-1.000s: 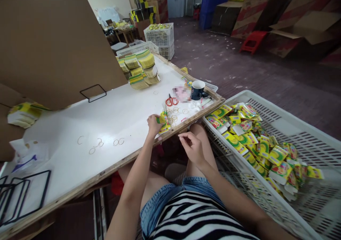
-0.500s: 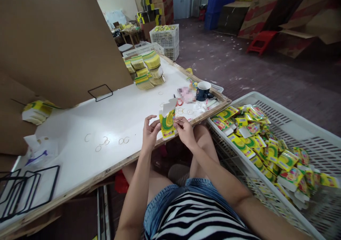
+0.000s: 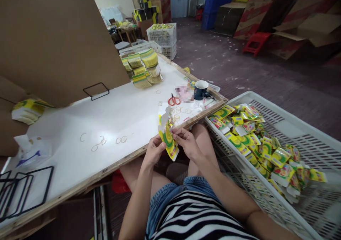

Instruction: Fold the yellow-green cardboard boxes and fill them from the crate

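Note:
A yellow and green carton [image 3: 167,135] is tilted between my two hands over the table's near edge, its white end flaps standing up. My left hand [image 3: 155,150] grips its left side, thumb on the printed face. The fingers of my right hand [image 3: 185,140] are closed on its right edge. Just beyond the carton, several rubber bands [image 3: 178,110] and a pair of red-handled scissors [image 3: 174,100] lie on the white tabletop [image 3: 106,121]. To my right stands a white plastic crate [image 3: 269,106] with a heap of similar yellow cartons [image 3: 262,144].
Stacks of flat yellow cartons [image 3: 145,67] stand at the table's far end. A dark mug [image 3: 200,90] sits near the right corner. On the left are a tissue pack [image 3: 33,153], black wire racks [image 3: 28,192] and a large cardboard sheet [image 3: 58,37].
Both hands have come slightly lower and nearer my body with the carton. The carton has turned and leans more, and the scissors behind it show more fully.

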`<state>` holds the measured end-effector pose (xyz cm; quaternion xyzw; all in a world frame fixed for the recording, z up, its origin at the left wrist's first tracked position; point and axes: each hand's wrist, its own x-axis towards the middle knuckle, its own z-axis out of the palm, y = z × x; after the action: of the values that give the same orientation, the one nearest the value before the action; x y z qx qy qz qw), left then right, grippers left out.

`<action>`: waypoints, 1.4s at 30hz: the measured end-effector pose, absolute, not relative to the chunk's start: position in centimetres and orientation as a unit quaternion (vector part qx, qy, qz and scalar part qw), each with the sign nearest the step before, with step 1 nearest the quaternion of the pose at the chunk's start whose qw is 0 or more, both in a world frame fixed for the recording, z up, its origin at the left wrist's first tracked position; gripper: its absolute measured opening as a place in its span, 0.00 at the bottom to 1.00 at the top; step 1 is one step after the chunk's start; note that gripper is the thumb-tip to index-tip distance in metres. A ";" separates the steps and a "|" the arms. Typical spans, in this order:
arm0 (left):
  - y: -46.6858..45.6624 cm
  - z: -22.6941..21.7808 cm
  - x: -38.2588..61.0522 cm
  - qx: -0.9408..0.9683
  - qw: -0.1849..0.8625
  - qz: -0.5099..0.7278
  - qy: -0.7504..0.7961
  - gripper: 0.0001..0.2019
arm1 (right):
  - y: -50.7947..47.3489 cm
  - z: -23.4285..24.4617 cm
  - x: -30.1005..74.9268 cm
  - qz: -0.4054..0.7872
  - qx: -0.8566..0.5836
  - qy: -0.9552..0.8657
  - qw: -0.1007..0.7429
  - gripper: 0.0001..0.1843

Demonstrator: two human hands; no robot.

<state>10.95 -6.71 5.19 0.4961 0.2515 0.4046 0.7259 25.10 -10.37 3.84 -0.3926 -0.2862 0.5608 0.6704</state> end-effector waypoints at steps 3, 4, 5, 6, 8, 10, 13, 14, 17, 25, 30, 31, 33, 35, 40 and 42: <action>-7.0 5.3 10.7 0.477 0.731 0.413 0.260 0.24 | -10.8 3.8 24.9 0.566 -0.400 -0.293 0.659 0.15; -7.1 5.3 10.6 0.473 0.731 0.415 0.263 0.24 | -10.9 3.8 24.9 0.566 -0.402 -0.301 0.654 0.15; -7.2 5.4 10.6 0.471 0.732 0.416 0.265 0.24 | -11.1 3.8 24.8 0.564 -0.405 -0.309 0.650 0.15; -7.2 5.5 10.6 0.468 0.732 0.416 0.268 0.24 | -11.2 3.8 24.9 0.560 -0.409 -0.315 0.648 0.16; -7.3 5.7 10.7 0.465 0.734 0.414 0.272 0.24 | -11.4 3.8 24.9 0.552 -0.419 -0.322 0.645 0.17; -7.5 5.8 10.8 0.463 0.736 0.411 0.276 0.24 | -11.5 3.8 25.0 0.545 -0.428 -0.325 0.644 0.19; -7.6 5.9 11.0 0.461 0.738 0.408 0.278 0.24 | -11.6 3.9 25.1 0.536 -0.436 -0.329 0.644 0.20; -7.7 6.0 11.0 0.461 0.738 0.407 0.278 0.24 | -11.7 3.8 25.1 0.533 -0.438 -0.330 0.644 0.20; -7.8 6.0 11.0 0.462 0.739 0.407 0.274 0.24 | -11.8 3.5 25.1 0.525 -0.443 -0.341 0.642 0.21; -8.3 5.9 10.9 0.442 0.765 0.385 0.268 0.24 | -12.6 6.0 26.5 0.205 -0.540 -0.560 0.594 0.09; -8.4 5.6 11.0 0.410 0.773 0.393 0.284 0.21 | -12.0 8.4 26.8 0.186 -0.477 -0.674 0.532 0.10; -8.4 5.6 10.9 0.408 0.768 0.398 0.291 0.20 | -11.9 8.5 26.8 0.180 -0.477 -0.676 0.532 0.10; -8.4 5.6 10.7 0.415 0.767 0.392 0.293 0.20 | -11.7 8.5 26.8 0.162 -0.474 -0.680 0.535 0.11; -8.5 5.7 10.4 0.423 0.777 0.369 0.285 0.20 | -11.6 8.3 26.9 0.151 -0.464 -0.695 0.528 0.14; -8.9 5.9 9.9 0.420 0.793 0.334 0.289 0.21 | -11.7 8.4 27.2 0.168 -0.472 -0.709 0.496 0.13; -9.0 5.9 9.8 0.417 0.800 0.320 0.291 0.22 | -11.8 8.5 27.3 0.198 -0.469 -0.692 0.512 0.10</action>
<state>9.80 -8.96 5.87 0.4165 0.2911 0.3201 0.7995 27.29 -11.77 8.49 -0.4692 -0.6919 0.1977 0.5118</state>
